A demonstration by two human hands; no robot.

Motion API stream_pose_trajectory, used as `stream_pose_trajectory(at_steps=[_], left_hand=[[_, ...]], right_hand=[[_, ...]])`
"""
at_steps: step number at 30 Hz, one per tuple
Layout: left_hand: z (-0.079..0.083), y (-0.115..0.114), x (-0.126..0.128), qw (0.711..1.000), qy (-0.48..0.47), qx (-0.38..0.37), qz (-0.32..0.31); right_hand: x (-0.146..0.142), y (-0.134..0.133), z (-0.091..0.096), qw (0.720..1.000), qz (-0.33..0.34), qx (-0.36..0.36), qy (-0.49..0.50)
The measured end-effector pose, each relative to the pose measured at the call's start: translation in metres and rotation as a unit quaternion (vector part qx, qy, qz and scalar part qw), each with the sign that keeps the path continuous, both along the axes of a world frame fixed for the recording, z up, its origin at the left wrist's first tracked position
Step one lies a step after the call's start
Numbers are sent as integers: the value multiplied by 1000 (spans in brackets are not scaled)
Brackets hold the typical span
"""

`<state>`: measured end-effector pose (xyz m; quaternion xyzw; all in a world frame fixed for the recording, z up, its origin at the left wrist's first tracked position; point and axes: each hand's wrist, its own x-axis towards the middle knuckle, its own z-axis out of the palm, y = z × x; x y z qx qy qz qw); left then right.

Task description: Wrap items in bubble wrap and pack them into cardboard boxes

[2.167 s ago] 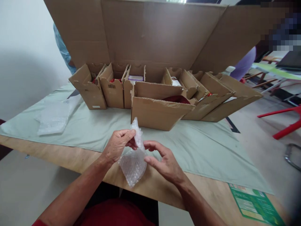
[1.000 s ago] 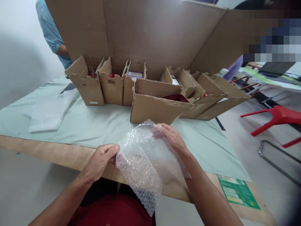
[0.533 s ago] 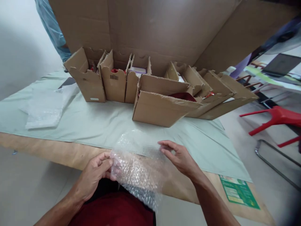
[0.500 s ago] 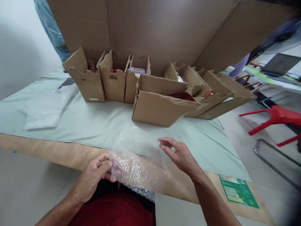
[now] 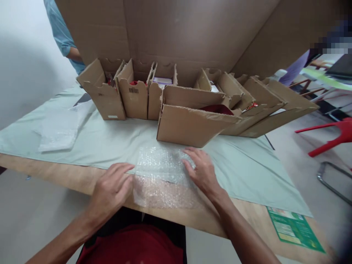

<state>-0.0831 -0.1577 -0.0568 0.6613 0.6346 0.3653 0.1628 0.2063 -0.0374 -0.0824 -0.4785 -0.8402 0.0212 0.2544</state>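
Head view: bubble wrap (image 5: 162, 176) lies flat between left hand (image 5: 112, 189) and right hand (image 5: 202, 170), both spread open, touching it

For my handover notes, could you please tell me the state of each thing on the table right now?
green cloth, spread over the table.
bubble wrap sheet, spread flat, half on cloth, half on bare table.
left hand, open, palm down at the sheet's left edge.
right hand, open, flat on the sheet.
front cardboard box, open on top.
small boxes, tops open.
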Motion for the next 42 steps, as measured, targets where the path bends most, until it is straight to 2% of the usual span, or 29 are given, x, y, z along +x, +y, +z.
stream_pose_trajectory(at_steps=[2, 3, 5, 7, 11, 16, 20, 25, 29, 33, 36, 39, 42], left_hand=[[-8, 20, 24, 989, 95, 47, -104], [-15, 30, 36, 979, 138, 42, -143], [-30, 46, 53, 958, 207, 0, -200], [-43, 55, 58, 941, 249, -46, -225], [-52, 56, 38, 938, 269, -65, -208], [-46, 49, 23, 934, 271, -73, -223], [-36, 50, 24, 936, 254, -73, -232], [-28, 67, 27, 939, 254, -62, -221], [-37, 78, 19, 933, 269, -88, -223], [-43, 65, -9, 939, 270, -88, -193], [-34, 43, -28, 948, 256, -67, -176], [-24, 22, -31, 950, 204, -52, -232], [-21, 9, -21, 935, 143, -94, -311]], right_hand=[[-11, -15, -4, 998, 32, -31, -37], [-18, -21, -7, 996, 45, -53, -62], [-27, -28, -12, 988, 54, -91, -111], [-28, -31, -18, 983, 43, -105, -143], [-9, -40, -27, 984, 0, -88, -153], [6, -61, -29, 983, -41, -76, -162], [7, -75, -20, 980, -57, -72, -177], [2, -62, -3, 985, -54, -53, -158], [-6, -48, -10, 984, -36, -73, -158], [14, -61, -21, 986, -34, -86, -139], [45, -87, -16, 992, -13, -90, -90], [64, -115, -5, 991, 52, -108, -58], [61, -132, -3, 988, 91, -109, -59]])
